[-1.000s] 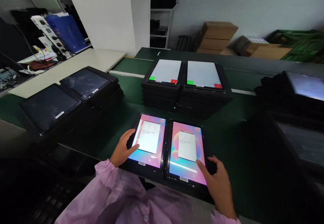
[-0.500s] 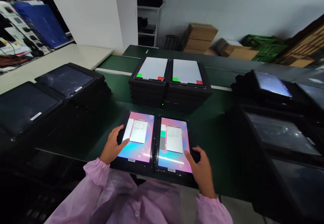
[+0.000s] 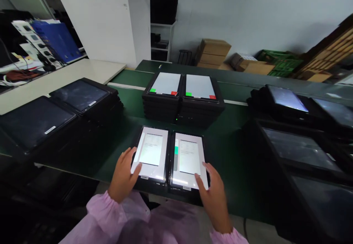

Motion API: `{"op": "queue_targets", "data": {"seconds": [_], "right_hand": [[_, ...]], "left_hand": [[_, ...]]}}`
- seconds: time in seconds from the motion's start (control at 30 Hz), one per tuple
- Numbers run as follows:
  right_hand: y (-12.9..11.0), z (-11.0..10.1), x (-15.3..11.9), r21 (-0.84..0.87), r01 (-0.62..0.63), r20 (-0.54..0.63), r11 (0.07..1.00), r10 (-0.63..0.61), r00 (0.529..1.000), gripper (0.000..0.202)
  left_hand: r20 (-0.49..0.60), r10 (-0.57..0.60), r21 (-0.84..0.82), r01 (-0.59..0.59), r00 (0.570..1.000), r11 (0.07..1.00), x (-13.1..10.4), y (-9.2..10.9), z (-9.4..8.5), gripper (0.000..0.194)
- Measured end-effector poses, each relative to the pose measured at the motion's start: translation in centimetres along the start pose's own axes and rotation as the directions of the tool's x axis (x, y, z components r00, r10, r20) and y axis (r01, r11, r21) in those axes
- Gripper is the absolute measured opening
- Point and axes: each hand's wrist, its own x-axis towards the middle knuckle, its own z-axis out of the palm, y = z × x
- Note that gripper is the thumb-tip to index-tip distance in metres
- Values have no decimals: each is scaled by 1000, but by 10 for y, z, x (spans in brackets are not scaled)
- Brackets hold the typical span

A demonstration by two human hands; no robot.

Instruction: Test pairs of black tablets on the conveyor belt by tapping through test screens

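Note:
Two lit tablets lie side by side in black trays on the green table in front of me. The left tablet [image 3: 151, 154] and the right tablet [image 3: 189, 159] both show a pale screen with a white window in the middle. My left hand [image 3: 124, 172] rests at the left tablet's outer edge, fingers spread and thumb over the screen's lower left corner. Over the lower right corner of the right tablet is my right hand [image 3: 213, 188], its thumb and fingers apart. Whether the thumbs touch the glass I cannot tell.
Behind stands a stack of black trays [image 3: 162, 108] topped by two tablets with white screens and green and red corners. Dark tablets [image 3: 38, 122] on stacked trays are at left. More trays with tablets [image 3: 303, 144] stand at right. Cartons [image 3: 213, 52] sit by the wall.
Both front screens have turned from pink-and-blue backgrounds to pale ones. My right hand has shifted slightly left and lower, its thumb further over the screen. The view has tilted up a little.

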Motion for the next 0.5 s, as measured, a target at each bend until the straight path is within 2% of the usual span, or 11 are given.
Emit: {"op": "queue_targets", "data": {"seconds": [0.07, 0.13, 0.2, 0.27, 0.33, 0.37, 0.43, 0.5], "right_hand": [[-17, 12, -8, -30, 141, 136, 990, -136, 981, 56], [-23, 20, -10, -30, 255, 236, 966, -242, 941, 52], [-18, 20, -8, -53, 283, 231, 958, -264, 937, 48], [-6, 12, -4, -115, 221, 119, 968, -207, 971, 49], [4, 2, -2, -152, 138, 10, 979, -138, 990, 52], [5, -1, -3, -146, 124, -7, 982, -126, 992, 52], [1, -3, -7, -97, 153, 38, 983, -150, 988, 50], [-6, 1, -11, -44, 207, 114, 977, -200, 973, 44]], "left_hand": [[31, 49, 105, -52, 998, 993, -12, 18, 6, 59], [79, 124, 138, -134, 989, 981, -21, 35, 14, 61], [170, 228, 75, -243, 959, 967, -26, 47, 19, 56], [211, 288, -8, -293, 934, 956, -28, 50, 19, 48], [148, 238, -23, -237, 960, 971, -28, 48, 18, 47], [101, 190, -10, -190, 977, 982, -27, 46, 17, 49], [55, 121, 15, -122, 991, 992, -26, 43, 19, 54], [111, 144, 6, -145, 983, 989, -25, 44, 22, 53]]}}
